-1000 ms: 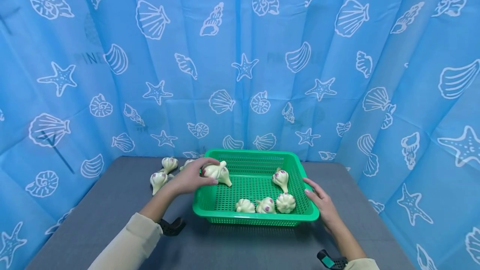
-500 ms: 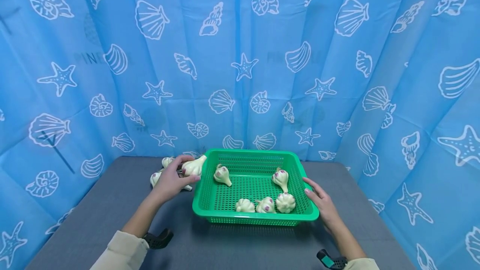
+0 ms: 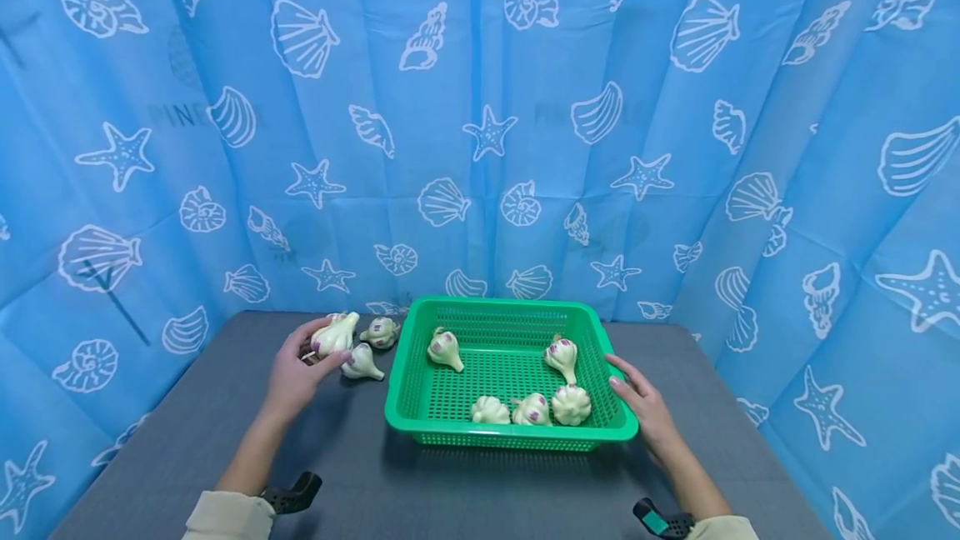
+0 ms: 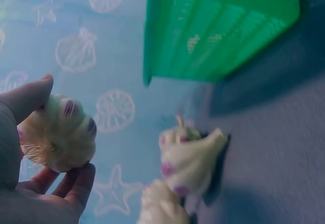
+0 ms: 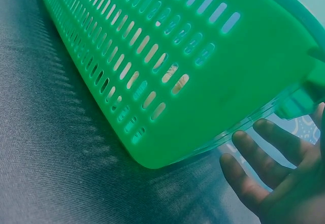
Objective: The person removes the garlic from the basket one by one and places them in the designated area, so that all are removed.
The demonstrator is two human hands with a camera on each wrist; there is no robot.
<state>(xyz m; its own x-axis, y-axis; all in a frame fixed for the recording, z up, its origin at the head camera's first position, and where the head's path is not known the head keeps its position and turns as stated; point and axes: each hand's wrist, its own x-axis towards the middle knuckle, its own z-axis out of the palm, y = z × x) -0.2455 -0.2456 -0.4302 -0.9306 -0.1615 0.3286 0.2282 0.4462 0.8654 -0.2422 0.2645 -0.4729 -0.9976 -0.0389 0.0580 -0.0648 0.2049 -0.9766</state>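
My left hand (image 3: 296,365) holds a garlic bulb (image 3: 332,335) between thumb and fingers, above other bulbs left of the basket. In the left wrist view, the root end of that bulb (image 4: 61,135) faces the camera. A garlic bulb (image 3: 362,362) lies on the table beside the hand, and another bulb (image 3: 380,332) sits just behind it; further bulbs are mostly hidden by the hand. At the green basket's (image 3: 510,433) right rim rests my right hand (image 3: 647,411). Its fingers (image 5: 259,153) look extended and loose outside the basket wall.
Inside the basket, one garlic bulb (image 3: 445,350) lies at the left, another bulb (image 3: 561,358) at the right, and several along the front side. A grey cloth covers the table (image 3: 480,498). A blue shell-patterned curtain (image 3: 487,148) hangs behind.
My left hand has carried the garlic bulb leftward from over the basket to above the bulbs on the table. The right hand and basket have stayed in place.
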